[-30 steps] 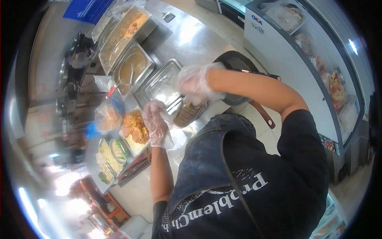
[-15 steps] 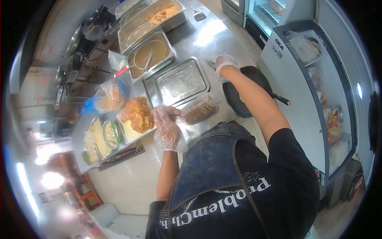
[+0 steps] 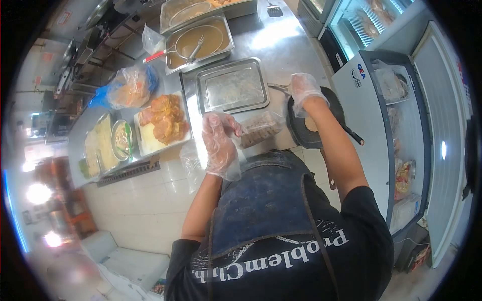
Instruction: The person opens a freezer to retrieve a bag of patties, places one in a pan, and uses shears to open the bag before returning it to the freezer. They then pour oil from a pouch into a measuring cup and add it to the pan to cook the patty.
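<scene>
The clear plastic container (image 3: 260, 129) of brown food is lying on the steel counter (image 3: 281, 45), near its front edge, between the shallow steel tray (image 3: 231, 90) and the person's denim apron (image 3: 261, 200). The gloved left hand (image 3: 219, 143) is resting at the container's left end, with its fingers (image 3: 235, 125) bent loosely and slightly apart. Whether they are gripping the container cannot be determined. The gloved right hand (image 3: 304, 91) is hovering over the dark frying pan (image 3: 306, 133), which is sitting just right of the container. Its fingers are curling together around the end of the metal tongs (image 3: 277, 88).

Left of the container, a white tray (image 3: 145, 143) is carrying fried chicken pieces (image 3: 164, 120). Behind the shallow steel tray, a deep pan of brown sauce (image 3: 201, 40) is holding a ladle. A white chest freezer (image 3: 374, 95) is standing right of the frying pan.
</scene>
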Demonstrator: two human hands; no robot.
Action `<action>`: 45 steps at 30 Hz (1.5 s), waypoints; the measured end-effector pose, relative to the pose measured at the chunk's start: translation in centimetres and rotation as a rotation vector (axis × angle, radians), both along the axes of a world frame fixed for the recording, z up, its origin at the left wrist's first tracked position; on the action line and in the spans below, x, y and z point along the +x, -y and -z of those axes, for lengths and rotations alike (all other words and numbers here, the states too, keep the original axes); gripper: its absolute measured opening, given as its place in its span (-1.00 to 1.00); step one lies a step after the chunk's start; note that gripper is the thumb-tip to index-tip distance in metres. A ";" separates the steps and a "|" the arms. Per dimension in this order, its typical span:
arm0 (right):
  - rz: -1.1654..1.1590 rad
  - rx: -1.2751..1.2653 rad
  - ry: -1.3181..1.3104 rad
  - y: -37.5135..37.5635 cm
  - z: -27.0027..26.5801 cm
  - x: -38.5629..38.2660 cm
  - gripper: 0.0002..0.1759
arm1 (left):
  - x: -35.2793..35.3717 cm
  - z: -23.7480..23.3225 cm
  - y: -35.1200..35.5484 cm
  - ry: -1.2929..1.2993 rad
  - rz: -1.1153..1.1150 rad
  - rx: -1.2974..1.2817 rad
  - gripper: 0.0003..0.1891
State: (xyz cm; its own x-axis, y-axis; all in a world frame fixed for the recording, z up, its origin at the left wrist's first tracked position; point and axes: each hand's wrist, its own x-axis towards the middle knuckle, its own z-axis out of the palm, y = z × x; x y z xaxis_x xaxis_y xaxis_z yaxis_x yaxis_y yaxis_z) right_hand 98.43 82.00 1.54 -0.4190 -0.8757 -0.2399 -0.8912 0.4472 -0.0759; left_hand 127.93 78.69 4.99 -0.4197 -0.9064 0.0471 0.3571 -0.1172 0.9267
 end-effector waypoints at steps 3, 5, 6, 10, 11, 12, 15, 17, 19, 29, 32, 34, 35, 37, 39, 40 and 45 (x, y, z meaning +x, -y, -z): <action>-0.195 -0.568 0.264 -2.0 -0.4 2.1 -0.82 | 0.1 -0.5 0.2 0.111 0.020 -0.022 -0.62; -0.342 -0.671 0.544 -3.6 -4.8 6.5 -0.80 | 0.2 -0.3 0.5 0.086 0.008 0.006 -0.62; -0.353 -0.656 0.554 -4.3 -5.3 8.2 -0.80 | 0.1 -0.4 0.7 0.027 0.052 0.049 -0.62; -0.601 -0.514 0.289 -5.7 -3.6 11.9 -0.80 | 0.4 -0.9 1.9 0.014 0.159 0.083 -0.61; -0.586 -0.622 0.308 -5.9 -2.7 12.2 -0.81 | 0.5 -1.0 2.2 0.052 0.202 0.067 -0.61; -0.593 -0.618 0.311 -5.9 -2.7 12.2 -0.81 | 0.6 -1.0 2.6 0.036 0.250 0.075 -0.60; -0.687 -0.292 0.067 -6.3 -3.4 12.3 -0.81 | 1.2 -1.6 3.7 0.340 0.273 -0.120 -0.61; -0.696 -0.303 0.165 -6.3 -4.7 12.7 -0.77 | 1.4 -2.1 4.4 0.461 0.307 -0.302 -0.59; -0.533 -0.337 0.360 -6.0 -6.0 13.4 -0.78 | 1.9 -3.1 4.5 0.592 0.325 -0.493 -0.56; -0.424 -0.242 0.407 -3.9 -2.8 11.8 -0.69 | 0.3 -0.9 1.0 0.337 0.077 -0.966 -0.92; -0.332 -0.154 0.367 -3.7 -3.4 11.6 -0.72 | 0.8 -0.8 -1.1 0.436 0.057 -0.819 -0.82; -0.397 -0.179 0.325 -3.4 -4.7 12.4 -0.73 | 1.0 0.6 -1.0 0.412 0.033 -0.815 -0.84; -0.459 -0.213 0.287 -3.4 -5.2 12.7 -0.73 | 1.1 1.3 -1.1 0.391 0.015 -0.821 -0.85; -0.435 -0.164 0.260 -3.3 -3.4 12.5 -0.74 | 1.6 0.1 -0.9 0.336 0.039 -0.760 -0.86; -0.415 -0.126 0.238 -2.6 -3.2 12.5 -0.74 | 1.8 -0.1 -0.5 0.290 0.061 -0.707 -0.87; -0.421 -0.104 0.278 -2.0 -4.2 12.9 -0.74 | 2.0 0.5 -0.4 0.257 0.023 -0.742 -0.90; -0.358 -0.049 0.309 -1.2 -6.2 13.1 -0.71 | 2.3 3.7 -0.1 0.239 -0.043 -0.664 -0.93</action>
State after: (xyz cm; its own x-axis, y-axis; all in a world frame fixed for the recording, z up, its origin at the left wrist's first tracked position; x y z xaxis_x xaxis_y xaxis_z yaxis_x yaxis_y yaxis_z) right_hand 111.50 83.24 7.70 -0.0045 -0.9654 -0.2608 -0.9208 0.1057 -0.3754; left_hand 130.20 78.84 1.24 -0.4518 -0.7344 0.5065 0.1261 0.5095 0.8512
